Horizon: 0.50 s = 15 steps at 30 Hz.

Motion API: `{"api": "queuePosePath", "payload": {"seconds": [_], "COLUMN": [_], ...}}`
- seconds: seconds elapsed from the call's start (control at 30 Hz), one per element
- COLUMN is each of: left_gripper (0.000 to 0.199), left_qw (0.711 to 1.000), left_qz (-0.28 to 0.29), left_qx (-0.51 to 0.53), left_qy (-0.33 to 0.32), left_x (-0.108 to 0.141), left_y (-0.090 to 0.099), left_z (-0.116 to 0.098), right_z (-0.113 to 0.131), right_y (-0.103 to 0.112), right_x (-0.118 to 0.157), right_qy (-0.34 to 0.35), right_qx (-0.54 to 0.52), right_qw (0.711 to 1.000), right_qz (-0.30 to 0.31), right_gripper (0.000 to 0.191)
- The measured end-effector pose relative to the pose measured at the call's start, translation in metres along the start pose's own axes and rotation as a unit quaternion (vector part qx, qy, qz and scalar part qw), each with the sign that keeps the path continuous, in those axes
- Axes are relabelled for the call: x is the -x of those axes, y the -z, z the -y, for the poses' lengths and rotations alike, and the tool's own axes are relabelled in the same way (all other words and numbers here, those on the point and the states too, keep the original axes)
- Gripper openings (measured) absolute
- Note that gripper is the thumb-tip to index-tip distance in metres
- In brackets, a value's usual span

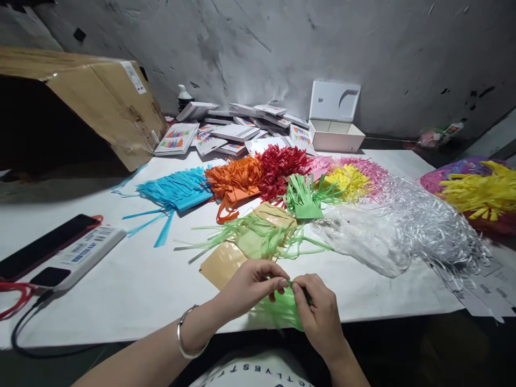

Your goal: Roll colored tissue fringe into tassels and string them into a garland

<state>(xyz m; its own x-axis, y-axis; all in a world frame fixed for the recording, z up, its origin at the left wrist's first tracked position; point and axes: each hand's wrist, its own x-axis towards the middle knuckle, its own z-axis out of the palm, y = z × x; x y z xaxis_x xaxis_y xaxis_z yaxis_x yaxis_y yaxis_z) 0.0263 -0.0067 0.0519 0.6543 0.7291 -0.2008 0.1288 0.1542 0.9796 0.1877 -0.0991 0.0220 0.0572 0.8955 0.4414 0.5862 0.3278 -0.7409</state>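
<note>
Near the table's front edge, a green paper tassel (282,309) hangs below my two hands, its strips blurred. My left hand (262,282) pinches the tassel's top between thumb and fingers. Close beside it, my right hand (316,303) grips the same twisted green end. Just beyond them, loose light-green fringe strips (262,236) lie across a tan paper envelope (221,263). A thicker green fringed bundle (308,201) rests behind. Further back are blue fringe (177,188), orange fringe (236,177) and dark red fringe (282,169) bundles.
Yellow fringe (349,183), a clear plastic bag (363,236) and silvery strings (435,226) lie right. A phone (48,244) and white power bank (80,258) with cables lie left. Behind are a cardboard box (105,102), several flat printed boxes (237,131) and an open white box (336,134).
</note>
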Motion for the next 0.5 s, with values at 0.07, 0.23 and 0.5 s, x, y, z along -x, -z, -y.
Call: {"api": "queuePosePath", "payload": {"seconds": [0.07,0.23,0.5], "left_gripper": [0.023,0.019,0.013], "left_qw": [0.999,0.954,0.916], "left_qz": [0.002,-0.019,-0.046], "left_qx": [-0.041,-0.249,-0.313], "left_qy": [-0.018,-0.165,-0.249], "left_x": [0.003,0.009,0.014], "left_y": [0.001,0.007,0.008], "left_z": [-0.003,-0.003,0.004], "right_z": [0.001,0.002,0.003], "right_y": [-0.001,-0.005,-0.013], "right_x": [0.000,0.000,0.005], "right_qy": [0.012,0.048,0.049], "right_qx": [0.011,0.048,0.054], "right_qw": [1.000,0.997,0.997], "right_qz": [-0.011,-0.029,-0.035], "right_gripper": [0.017,0.017,0.017]}}
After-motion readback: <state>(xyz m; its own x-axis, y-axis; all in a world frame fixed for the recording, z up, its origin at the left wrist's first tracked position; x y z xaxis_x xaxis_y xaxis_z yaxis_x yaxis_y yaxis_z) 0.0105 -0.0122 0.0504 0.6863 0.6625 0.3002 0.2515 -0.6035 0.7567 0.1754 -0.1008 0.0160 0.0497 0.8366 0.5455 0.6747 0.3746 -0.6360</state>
